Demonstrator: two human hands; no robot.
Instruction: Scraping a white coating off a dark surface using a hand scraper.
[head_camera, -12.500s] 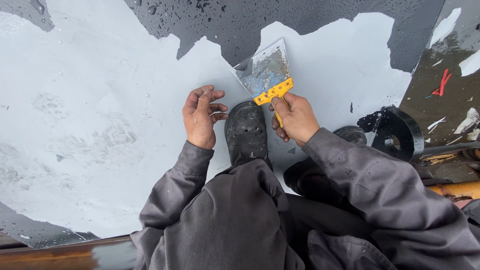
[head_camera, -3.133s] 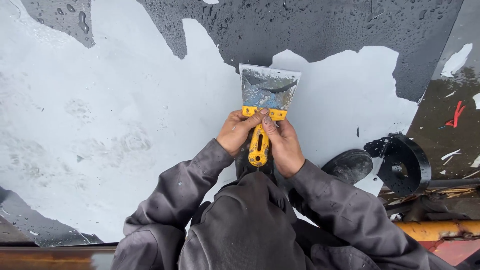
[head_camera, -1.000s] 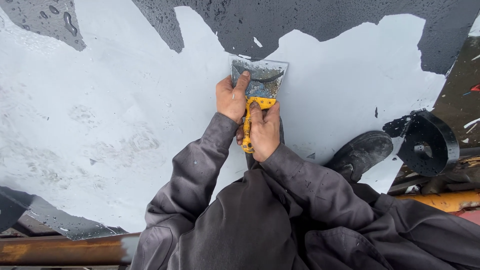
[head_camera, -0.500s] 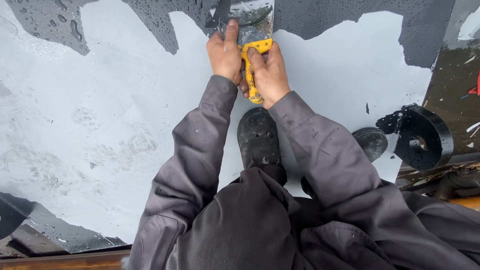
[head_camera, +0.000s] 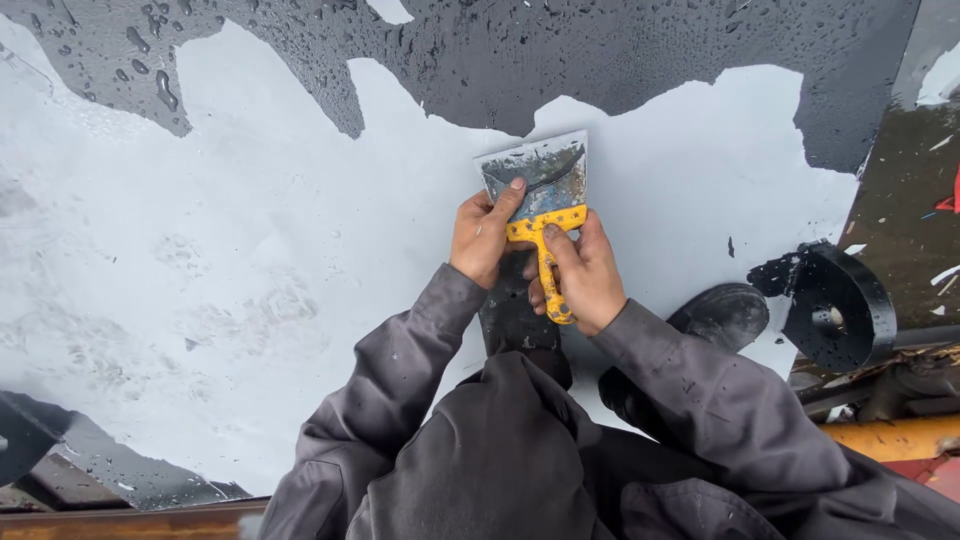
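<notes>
Holding a wide scraper (head_camera: 538, 190) with a yellow handle, both hands closed around it. Right hand (head_camera: 580, 275) wrapping tight around the handle; left hand (head_camera: 482, 235) gripping beside it, one finger pressing on the metal blade. Blade lying flat on the white paint (head_camera: 250, 260), just near the wet dark floor (head_camera: 600, 60).

A wide flat surface (head_camera: 200, 250) fills the view, coated in wet white paint with an uneven, ragged edge. Beyond that edge the dark grey uncoated part (head_camera: 620, 60) is beaded with water drops. At the right, a black round metal fitting (head_camera: 835, 305) sits beside a yellow bar (head_camera: 895, 438). A rusty brown rail (head_camera: 130, 520) runs along the bottom left. The light is soft and even.
</notes>
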